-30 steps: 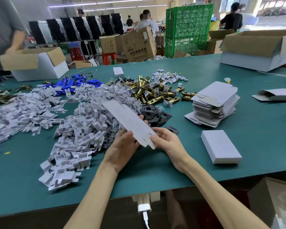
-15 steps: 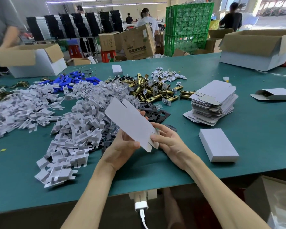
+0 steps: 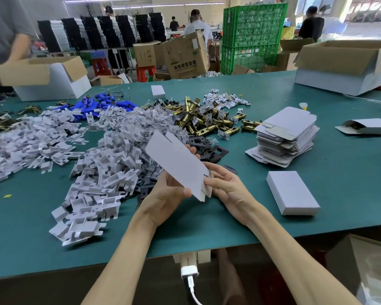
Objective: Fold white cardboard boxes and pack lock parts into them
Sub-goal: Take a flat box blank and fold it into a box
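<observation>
A flat white cardboard box blank (image 3: 176,166) is tilted up above the green table (image 3: 350,190), slanting from upper left to lower right. My left hand (image 3: 169,194) grips it from below, thumb pressed on its near face. My right hand (image 3: 227,186) holds its lower right end, fingers at the end flaps. A stack of flat box blanks (image 3: 286,137) lies to the right. One folded, closed white box (image 3: 293,192) rests near the table's front right. Brass latch bolts (image 3: 207,122) and black strike plates (image 3: 209,150) lie behind my hands.
Heaps of white cardboard inserts (image 3: 97,172) spread across the left half. Blue parts (image 3: 101,105) sit behind them. Open cartons stand at the far left (image 3: 46,78) and far right (image 3: 348,67). A small white box (image 3: 158,92) and an open-ended box (image 3: 367,126) lie further off. People stand in the background.
Both hands have raised the blank and tipped it more upright. My left thumb has come round onto its near face.
</observation>
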### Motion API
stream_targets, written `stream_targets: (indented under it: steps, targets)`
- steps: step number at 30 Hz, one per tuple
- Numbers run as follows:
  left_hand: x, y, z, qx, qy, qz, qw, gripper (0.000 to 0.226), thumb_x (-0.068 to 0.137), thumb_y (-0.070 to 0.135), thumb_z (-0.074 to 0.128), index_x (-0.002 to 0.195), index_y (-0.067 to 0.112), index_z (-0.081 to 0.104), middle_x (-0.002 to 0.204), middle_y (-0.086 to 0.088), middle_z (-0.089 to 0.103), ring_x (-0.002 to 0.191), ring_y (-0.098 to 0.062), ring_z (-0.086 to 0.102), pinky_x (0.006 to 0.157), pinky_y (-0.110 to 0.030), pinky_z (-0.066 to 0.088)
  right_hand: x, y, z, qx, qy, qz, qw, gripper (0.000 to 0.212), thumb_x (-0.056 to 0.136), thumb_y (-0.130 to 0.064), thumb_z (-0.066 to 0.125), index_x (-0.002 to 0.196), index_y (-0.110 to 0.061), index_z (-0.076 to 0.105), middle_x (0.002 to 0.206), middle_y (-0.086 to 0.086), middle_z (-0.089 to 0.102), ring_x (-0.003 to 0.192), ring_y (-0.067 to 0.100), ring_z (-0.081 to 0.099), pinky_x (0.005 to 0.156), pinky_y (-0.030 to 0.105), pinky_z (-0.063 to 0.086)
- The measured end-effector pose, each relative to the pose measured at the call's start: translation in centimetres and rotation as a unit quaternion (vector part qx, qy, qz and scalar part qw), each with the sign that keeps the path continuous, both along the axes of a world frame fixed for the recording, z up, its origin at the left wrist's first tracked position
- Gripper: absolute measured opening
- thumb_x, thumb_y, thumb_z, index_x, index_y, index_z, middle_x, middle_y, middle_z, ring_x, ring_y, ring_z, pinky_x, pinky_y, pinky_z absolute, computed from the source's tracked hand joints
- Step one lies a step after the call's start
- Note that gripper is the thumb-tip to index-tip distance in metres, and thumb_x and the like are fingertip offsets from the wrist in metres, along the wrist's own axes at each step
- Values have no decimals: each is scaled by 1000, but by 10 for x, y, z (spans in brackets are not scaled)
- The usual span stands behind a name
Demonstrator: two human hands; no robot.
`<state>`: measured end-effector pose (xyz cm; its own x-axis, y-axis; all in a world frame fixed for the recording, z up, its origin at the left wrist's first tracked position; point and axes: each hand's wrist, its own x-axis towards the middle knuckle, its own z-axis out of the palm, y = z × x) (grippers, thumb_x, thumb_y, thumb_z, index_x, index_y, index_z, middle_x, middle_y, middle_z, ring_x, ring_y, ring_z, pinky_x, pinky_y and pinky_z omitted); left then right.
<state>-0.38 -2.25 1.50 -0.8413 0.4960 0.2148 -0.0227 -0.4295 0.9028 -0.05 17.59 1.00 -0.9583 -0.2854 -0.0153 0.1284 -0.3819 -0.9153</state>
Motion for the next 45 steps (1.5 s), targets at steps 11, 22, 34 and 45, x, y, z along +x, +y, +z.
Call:
stream_targets:
  steps: [11, 22, 34, 45]
  targets:
    - [1, 3, 1, -4, -16, -10, 1000, 103, 68, 16, 93, 156, 13, 41, 157, -21, 46, 143, -38, 48, 113, -48, 46, 2, -5, -2, 30, 14, -18, 999, 50, 80, -18, 78, 126, -6, 65, 125, 18, 70, 114, 30, 66, 99, 44, 51]
    - [-9, 8, -8, 15, -110, 160, 981, 50, 95, 23, 70, 140, 2, 59, 133, -16, 68, 118, -29, 67, 98, -38, 57, 1, -4, -5, 28, 36, -30, 999, 86, 61, -62, 88, 123, -7, 67, 119, 12, 72, 105, 21, 67, 94, 34, 53]
    - [-6, 15, -15, -64, -123, 238, 961, 39, 90, 36, 76, 115, 6, 73, 114, -19, 77, 94, -31, 76, 75, -40, 64, 1, -10, -10, 61, 27, -88, 994, 21, 103, -18, 58, 116, -13, 75, 111, 9, 77, 95, 19, 71, 77, 29, 59]
    - [-4, 14, -18, -121, -102, 215, 964, 40, 96, 32, 67, 113, -4, 71, 108, -22, 77, 92, -33, 75, 79, -44, 62, 3, -12, -10, 72, 55, -135, 987, 23, 97, -30, 68, 105, -10, 76, 107, 18, 75, 92, 31, 69, 81, 49, 56]
